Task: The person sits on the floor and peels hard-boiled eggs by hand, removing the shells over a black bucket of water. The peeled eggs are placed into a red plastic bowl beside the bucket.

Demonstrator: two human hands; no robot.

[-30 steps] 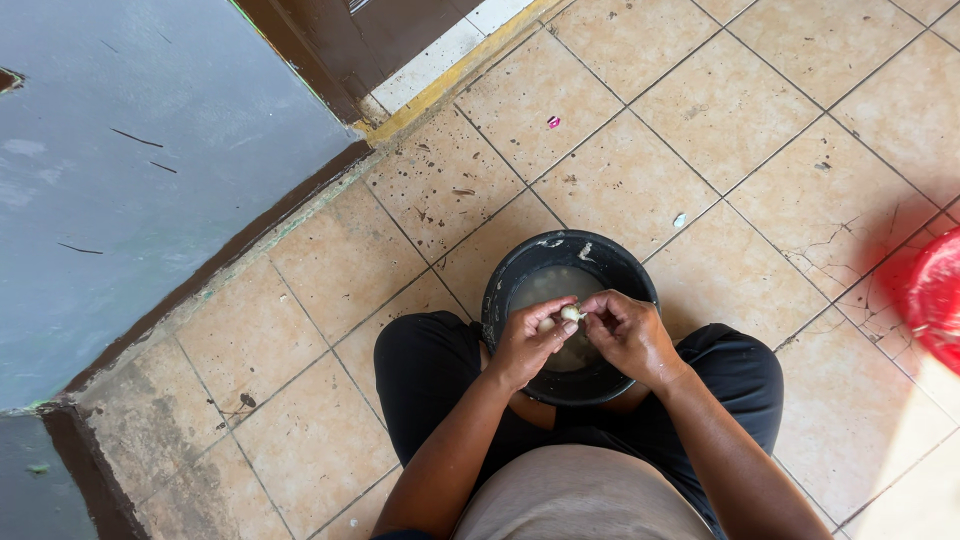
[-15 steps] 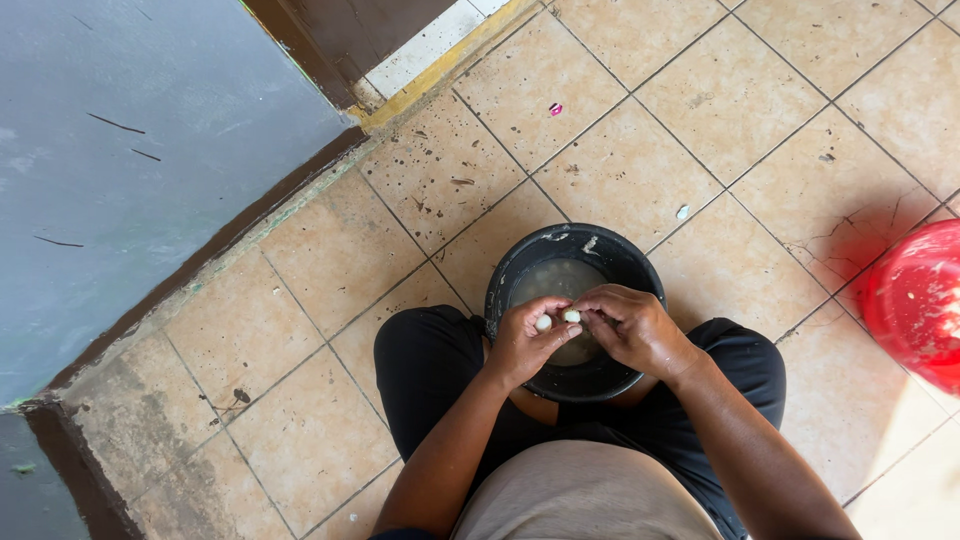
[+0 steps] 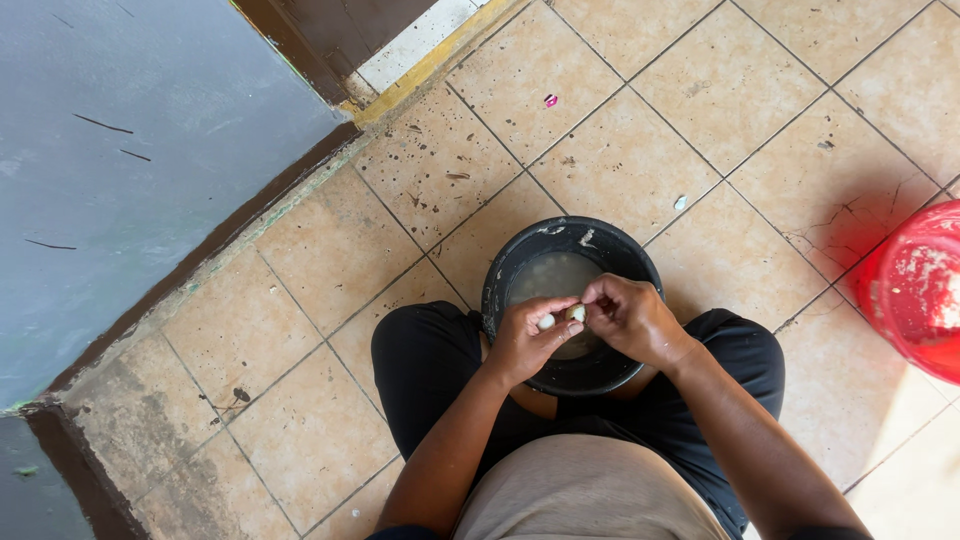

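Pinching a small white peeled clove (image 3: 560,317) between both my hands, left hand (image 3: 523,340) and right hand (image 3: 630,318), fingers pressed together, over the round black plastic bucket (image 3: 520,262) between my knees on the tan tiled floor (image 3: 300,300).

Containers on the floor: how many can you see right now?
2. A black bucket sits between the person's knees, under both hands. A red tub stands at the right edge, partly cut off by the frame. Others may lie out of view.
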